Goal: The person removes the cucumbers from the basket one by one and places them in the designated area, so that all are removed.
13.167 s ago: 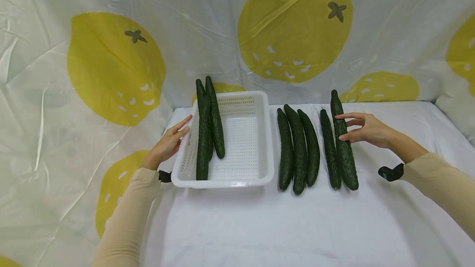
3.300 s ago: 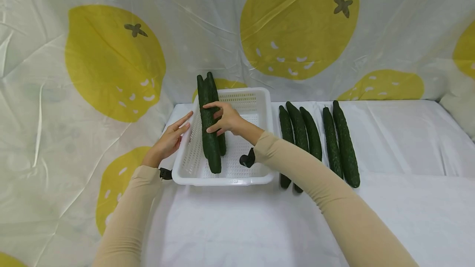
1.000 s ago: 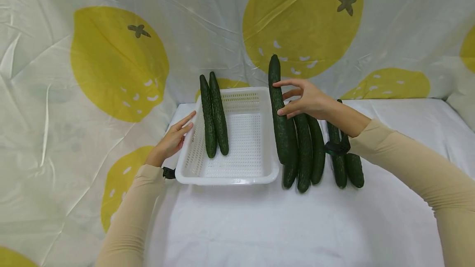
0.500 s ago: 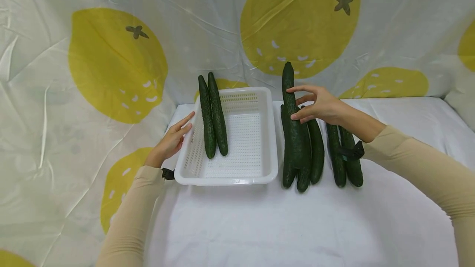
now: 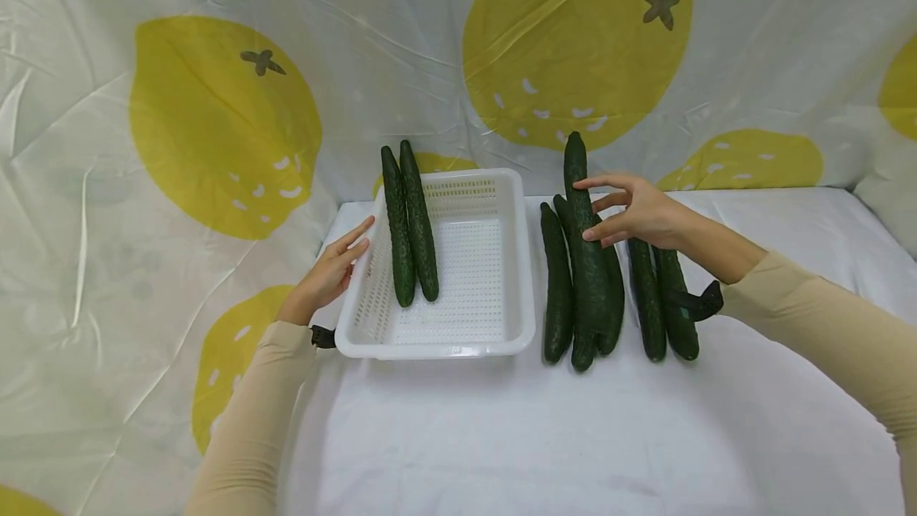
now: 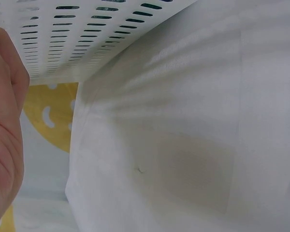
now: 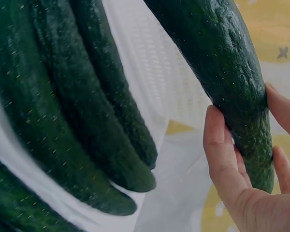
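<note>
Cucumber (image 5: 591,277) in the person's right hand (image 5: 648,213), pinched between thumb and fingers, is held over three cucumbers (image 5: 557,293) lying side by side on the white cloth (image 5: 501,436), right of the white basket (image 5: 526,261). Two more cucumbers (image 5: 649,313) lie farther right. Inside the basket, two leaning cucumbers (image 5: 421,233) reach past its far rim. The left hand (image 5: 328,273), fingers extended, touches the basket's left side.

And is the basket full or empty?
Neither: the basket holds two cucumbers, and much of its holed bottom shows bare.
</note>
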The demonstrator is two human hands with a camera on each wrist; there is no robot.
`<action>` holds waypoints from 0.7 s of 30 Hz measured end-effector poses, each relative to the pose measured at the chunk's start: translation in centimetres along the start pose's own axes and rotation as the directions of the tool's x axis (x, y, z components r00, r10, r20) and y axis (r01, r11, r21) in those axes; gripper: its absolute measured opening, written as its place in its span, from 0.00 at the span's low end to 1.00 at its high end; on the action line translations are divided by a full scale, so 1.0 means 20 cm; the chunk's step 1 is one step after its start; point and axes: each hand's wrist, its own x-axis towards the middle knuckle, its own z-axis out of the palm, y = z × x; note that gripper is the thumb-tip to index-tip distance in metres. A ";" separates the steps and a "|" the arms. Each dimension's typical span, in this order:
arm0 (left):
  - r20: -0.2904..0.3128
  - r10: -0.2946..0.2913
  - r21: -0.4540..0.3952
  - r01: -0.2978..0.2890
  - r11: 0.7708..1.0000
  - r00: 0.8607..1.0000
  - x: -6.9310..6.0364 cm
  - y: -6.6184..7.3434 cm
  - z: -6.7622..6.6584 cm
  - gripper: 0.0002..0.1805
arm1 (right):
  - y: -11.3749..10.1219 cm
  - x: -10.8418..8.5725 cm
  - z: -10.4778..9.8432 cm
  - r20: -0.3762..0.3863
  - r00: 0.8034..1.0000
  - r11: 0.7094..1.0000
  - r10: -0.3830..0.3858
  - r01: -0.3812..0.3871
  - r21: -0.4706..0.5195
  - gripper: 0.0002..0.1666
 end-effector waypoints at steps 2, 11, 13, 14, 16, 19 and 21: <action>-0.001 -0.007 -0.004 0.007 1.000 1.000 0.00 0.00 0.00 0.30 | 0.01 -0.01 -0.02 -0.003 1.000 1.000 0.006 -0.006 -0.004 0.48; 0.009 -0.031 -0.015 0.031 0.999 0.999 -0.02 0.06 0.04 0.31 | 0.07 -0.07 -0.09 -0.024 0.999 0.999 0.025 -0.024 0.027 0.48; 0.008 -0.034 -0.019 0.034 0.999 0.999 -0.03 0.07 0.04 0.31 | 0.09 -0.08 -0.11 -0.026 0.999 1.000 0.026 -0.025 0.018 0.48; 0.008 -0.035 -0.022 0.035 0.999 0.999 -0.03 0.07 0.04 0.31 | 0.10 -0.09 -0.12 -0.029 0.999 1.000 0.025 -0.025 0.015 0.48; 0.006 -0.035 -0.029 0.035 0.999 0.999 -0.02 0.06 0.03 0.31 | 0.12 -0.10 -0.14 -0.038 0.999 1.000 0.027 -0.027 0.010 0.47; 0.005 -0.033 -0.034 0.033 0.999 0.999 -0.01 0.03 0.01 0.31 | 0.15 -0.12 -0.16 -0.043 0.999 0.999 0.031 -0.030 0.026 0.47; 0.003 -0.032 -0.031 0.032 0.999 0.999 0.00 0.02 0.01 0.31 | 0.17 -0.14 -0.18 -0.052 0.998 0.999 0.033 -0.031 0.032 0.48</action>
